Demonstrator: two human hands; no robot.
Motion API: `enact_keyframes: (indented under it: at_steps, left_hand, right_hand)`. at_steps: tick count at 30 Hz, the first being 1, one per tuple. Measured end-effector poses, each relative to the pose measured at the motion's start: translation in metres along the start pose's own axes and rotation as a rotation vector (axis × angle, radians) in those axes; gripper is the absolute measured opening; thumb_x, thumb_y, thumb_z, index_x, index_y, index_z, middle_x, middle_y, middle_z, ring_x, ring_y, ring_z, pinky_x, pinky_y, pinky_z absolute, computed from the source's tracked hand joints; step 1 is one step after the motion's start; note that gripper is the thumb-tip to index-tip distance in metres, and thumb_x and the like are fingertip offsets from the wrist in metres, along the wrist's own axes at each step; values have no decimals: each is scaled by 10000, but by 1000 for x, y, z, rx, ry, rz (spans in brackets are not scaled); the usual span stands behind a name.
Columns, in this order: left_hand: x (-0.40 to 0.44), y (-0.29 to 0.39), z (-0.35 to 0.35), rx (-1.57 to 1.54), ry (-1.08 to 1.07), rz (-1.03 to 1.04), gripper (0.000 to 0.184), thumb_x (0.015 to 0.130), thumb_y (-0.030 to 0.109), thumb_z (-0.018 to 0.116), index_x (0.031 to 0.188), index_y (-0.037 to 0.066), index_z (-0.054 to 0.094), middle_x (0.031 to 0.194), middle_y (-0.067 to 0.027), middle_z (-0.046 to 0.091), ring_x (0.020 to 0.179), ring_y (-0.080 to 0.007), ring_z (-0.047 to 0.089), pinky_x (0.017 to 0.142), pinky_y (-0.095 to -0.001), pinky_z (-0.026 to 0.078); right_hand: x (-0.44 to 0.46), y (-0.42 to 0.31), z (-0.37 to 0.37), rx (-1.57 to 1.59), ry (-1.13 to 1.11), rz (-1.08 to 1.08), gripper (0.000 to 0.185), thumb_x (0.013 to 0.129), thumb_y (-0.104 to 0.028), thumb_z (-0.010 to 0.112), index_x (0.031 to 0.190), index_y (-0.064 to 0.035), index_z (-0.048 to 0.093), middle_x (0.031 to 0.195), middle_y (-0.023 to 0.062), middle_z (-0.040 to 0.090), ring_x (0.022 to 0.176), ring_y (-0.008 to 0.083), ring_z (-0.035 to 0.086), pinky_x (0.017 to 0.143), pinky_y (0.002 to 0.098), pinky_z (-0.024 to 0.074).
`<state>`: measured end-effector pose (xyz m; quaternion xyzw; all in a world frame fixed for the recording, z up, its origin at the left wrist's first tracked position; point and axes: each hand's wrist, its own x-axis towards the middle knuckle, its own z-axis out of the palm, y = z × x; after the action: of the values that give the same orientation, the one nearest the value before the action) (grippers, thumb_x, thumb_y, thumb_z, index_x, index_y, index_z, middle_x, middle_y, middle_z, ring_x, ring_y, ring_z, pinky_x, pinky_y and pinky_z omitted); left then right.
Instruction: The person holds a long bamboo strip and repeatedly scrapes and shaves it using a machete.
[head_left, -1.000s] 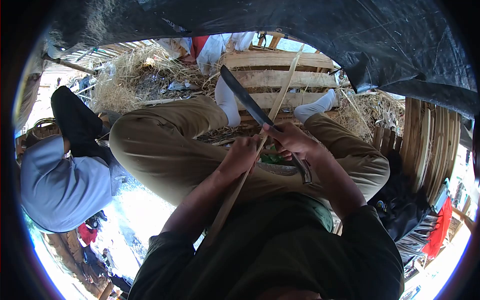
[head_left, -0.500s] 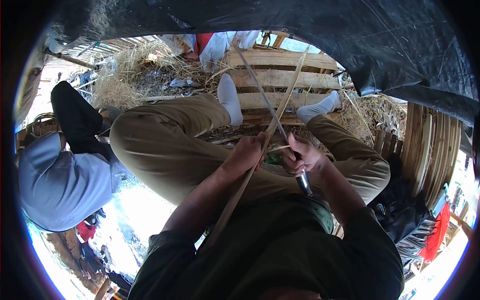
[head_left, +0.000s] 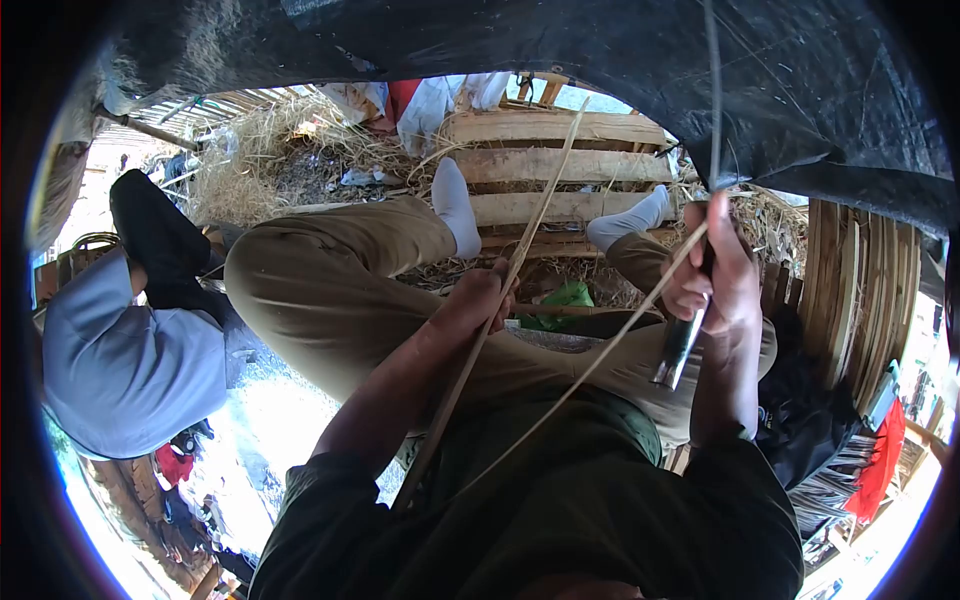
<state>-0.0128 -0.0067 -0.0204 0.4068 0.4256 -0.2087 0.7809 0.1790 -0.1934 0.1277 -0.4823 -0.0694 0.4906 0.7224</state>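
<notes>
My left hand (head_left: pixel 478 302) is closed around a long, pale bamboo strip (head_left: pixel 545 195), whose pointed end reaches forward while its lower part slants back past my left forearm. Raised on the right, my right hand (head_left: pixel 722 278) grips a knife (head_left: pixel 682 348) with a dark and shiny handle. The long, thin blade points away from me, in front of the black sheet. A thinner sliver of bamboo (head_left: pixel 600 356) runs from the right hand's fingers down across my lap to my shirt. The two hands are well apart.
Wooden slats (head_left: pixel 560 163) lie ahead of my feet, with dry straw (head_left: pixel 235 180) to their left. A black plastic sheet (head_left: pixel 800 90) hangs overhead. On the left sits another person in grey clothing (head_left: pixel 135 370). Stacked wood strips (head_left: pixel 865 300) stand at the right.
My right hand has swung up and right with the knife, away from the left hand. A long thin sliver now stretches from it. The left hand moved slightly left with the bamboo strip.
</notes>
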Motion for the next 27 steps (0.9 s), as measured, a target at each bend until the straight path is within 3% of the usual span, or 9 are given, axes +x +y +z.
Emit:
enact_keyframes:
  at_steps: [4,7,12,15,19,20,23,24,27]
  left_hand:
    - [-40,2,-3,-129,-35,-104,341,1011,395,460,933,71,530,632,-30,521,429,-133,492,396,-288,408]
    - [-98,18,5,-15,12,-254,290,1015,368,464,956,89,515,658,-36,535,449,-142,516,428,-298,440]
    - [-119,18,-10,359,54,-68,276,1040,373,406,1012,108,478,677,-35,531,488,-151,553,453,-320,470]
    - [-100,20,-12,341,63,-49,309,1044,403,386,1027,105,467,680,-38,529,506,-159,574,461,-329,476]
    - [-73,18,-7,225,130,-135,377,1034,470,372,1053,109,479,682,-47,535,517,-182,591,496,-348,489]
    - [-69,19,-6,206,158,-161,395,1031,487,366,1066,110,481,683,-50,538,519,-189,593,507,-354,493]
    - [-57,18,-14,141,113,-198,470,1015,540,361,1071,98,514,676,-58,550,549,-215,616,533,-368,502]
    - [-55,20,-14,144,97,-214,488,1009,551,368,1058,92,525,673,-62,551,554,-219,620,537,-366,506]
    - [-51,24,-11,165,99,-238,531,993,576,388,1022,71,550,662,-76,553,560,-232,625,544,-364,521]
  right_hand:
    - [9,-7,9,-278,267,87,521,946,-544,563,709,-107,409,466,-22,301,328,92,310,313,260,253]
    - [14,-5,-4,-271,333,152,524,934,-554,577,718,-110,404,477,-21,309,342,94,327,324,256,260]
    - [23,-20,-37,-118,425,101,492,927,-559,591,743,-144,401,494,-64,277,355,64,294,327,239,257]
    - [10,-33,-46,-164,498,21,493,935,-553,583,715,-152,397,494,-69,279,358,58,298,332,232,267]
    - [2,-29,-82,-738,614,-212,518,924,-540,610,670,-116,455,505,-33,400,363,72,385,339,257,292]
    - [5,-22,-100,-951,671,-299,556,922,-532,618,678,-43,519,525,-9,449,420,96,434,397,283,355]
    - [-3,-16,-126,-1403,646,-355,610,937,-544,572,754,34,632,571,103,573,529,230,579,545,370,452]
    - [-7,-18,-123,-1411,597,-280,653,937,-575,543,786,52,646,602,163,591,607,285,618,621,424,477]
    - [3,11,-137,-1098,708,-208,674,937,-606,510,796,37,657,630,181,611,623,312,624,647,427,483]
